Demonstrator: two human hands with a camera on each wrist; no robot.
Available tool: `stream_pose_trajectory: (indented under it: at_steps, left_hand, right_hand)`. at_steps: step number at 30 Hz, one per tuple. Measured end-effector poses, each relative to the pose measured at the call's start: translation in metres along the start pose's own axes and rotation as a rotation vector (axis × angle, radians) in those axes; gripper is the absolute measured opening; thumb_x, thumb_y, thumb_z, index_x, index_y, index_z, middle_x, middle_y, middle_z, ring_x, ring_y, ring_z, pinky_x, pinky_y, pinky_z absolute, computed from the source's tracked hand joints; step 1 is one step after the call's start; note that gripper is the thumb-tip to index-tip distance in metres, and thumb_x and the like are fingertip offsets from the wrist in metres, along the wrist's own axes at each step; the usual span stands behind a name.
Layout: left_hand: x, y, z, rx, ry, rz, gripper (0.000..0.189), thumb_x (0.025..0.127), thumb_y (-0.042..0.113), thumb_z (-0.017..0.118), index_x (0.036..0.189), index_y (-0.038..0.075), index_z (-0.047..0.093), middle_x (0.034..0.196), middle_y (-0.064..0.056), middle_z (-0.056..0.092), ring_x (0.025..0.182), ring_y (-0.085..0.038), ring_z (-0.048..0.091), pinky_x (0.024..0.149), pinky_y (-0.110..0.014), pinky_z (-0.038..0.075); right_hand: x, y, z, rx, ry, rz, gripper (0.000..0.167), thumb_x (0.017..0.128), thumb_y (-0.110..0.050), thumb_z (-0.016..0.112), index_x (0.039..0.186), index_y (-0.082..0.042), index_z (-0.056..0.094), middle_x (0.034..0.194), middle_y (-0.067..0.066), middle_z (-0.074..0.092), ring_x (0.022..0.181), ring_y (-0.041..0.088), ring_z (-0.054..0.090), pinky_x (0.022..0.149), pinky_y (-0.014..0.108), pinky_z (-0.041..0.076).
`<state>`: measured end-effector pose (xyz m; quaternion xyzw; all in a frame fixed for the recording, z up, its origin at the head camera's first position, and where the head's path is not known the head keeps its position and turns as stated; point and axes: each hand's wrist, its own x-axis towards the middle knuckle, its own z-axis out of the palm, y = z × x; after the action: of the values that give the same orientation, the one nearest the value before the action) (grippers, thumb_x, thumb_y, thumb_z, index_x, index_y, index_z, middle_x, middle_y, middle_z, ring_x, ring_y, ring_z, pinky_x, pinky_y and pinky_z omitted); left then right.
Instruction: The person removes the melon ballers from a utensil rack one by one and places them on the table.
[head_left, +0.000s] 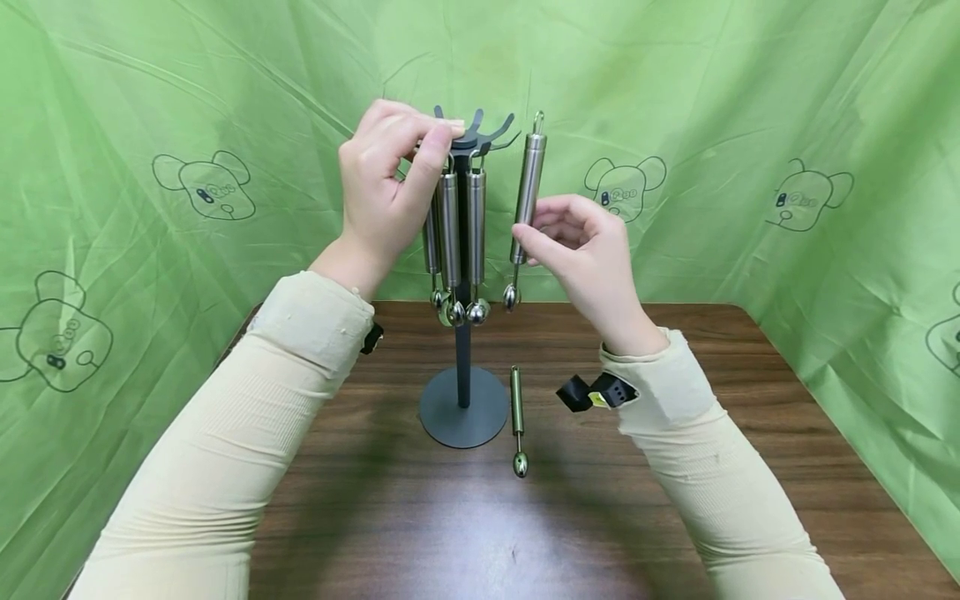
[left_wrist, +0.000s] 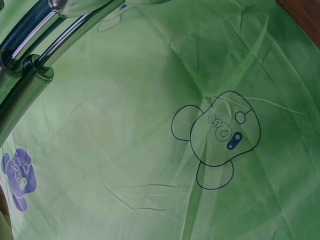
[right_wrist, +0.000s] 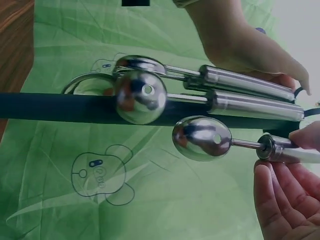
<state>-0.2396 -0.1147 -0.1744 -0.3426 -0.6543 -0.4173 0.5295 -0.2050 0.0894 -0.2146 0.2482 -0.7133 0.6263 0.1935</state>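
Observation:
My right hand (head_left: 588, 250) pinches a steel melon baller (head_left: 529, 179) by the lower part of its handle, just right of the dark utensil stand (head_left: 463, 350). It hangs slightly tilted, loop up and scoop down. In the right wrist view its round scoop (right_wrist: 202, 138) shows a small hole. My left hand (head_left: 393, 162) grips the top of the stand, thumb and fingers at the hooks on the left side. Several similar melon ballers (head_left: 477, 225) hang from hooks below it. The hooks (head_left: 498, 129) on the right side stick out bare.
Another melon baller (head_left: 517, 417) lies on the brown wooden table (head_left: 360, 517), right of the stand's round base (head_left: 442, 425). A green curtain (head_left: 675, 75) with printed cartoon heads encloses the back and sides.

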Motion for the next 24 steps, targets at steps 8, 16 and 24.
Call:
stream_pose_trajectory:
  at_steps: [8, 16, 24]
  left_hand:
    - [0.0, 0.0, 0.0, -0.004, 0.004, 0.002, 0.025, 0.089, 0.018, 0.057, 0.09, 0.005, 0.079, 0.084, -0.013, 0.075, 0.084, -0.027, 0.06, 0.079, -0.024, 0.046]
    - [-0.001, 0.0, 0.001, -0.008, 0.008, 0.012, 0.024, 0.089, 0.017, 0.057, 0.089, 0.004, 0.079, 0.083, -0.012, 0.075, 0.083, -0.027, 0.059, 0.079, -0.023, 0.045]
    - [-0.001, 0.0, 0.001, -0.007, 0.008, 0.013, 0.025, 0.089, 0.017, 0.057, 0.089, 0.004, 0.078, 0.083, -0.012, 0.075, 0.083, -0.026, 0.059, 0.078, -0.023, 0.045]
  right_hand:
    - [-0.007, -0.004, -0.008, 0.013, 0.043, 0.021, 0.015, 0.085, -0.002, 0.073, 0.099, -0.002, 0.069, 0.08, -0.008, 0.071, 0.062, 0.01, 0.064, 0.061, 0.026, 0.057]
    - [-0.018, 0.0, -0.013, 0.044, 0.067, 0.045, 0.014, 0.084, 0.001, 0.072, 0.095, -0.007, 0.069, 0.078, -0.007, 0.072, 0.059, 0.009, 0.063, 0.058, 0.023, 0.055]
    - [-0.032, 0.007, -0.019, 0.065, 0.068, 0.097, 0.015, 0.085, 0.001, 0.072, 0.093, -0.01, 0.068, 0.076, -0.006, 0.071, 0.057, 0.009, 0.062, 0.057, 0.025, 0.055]
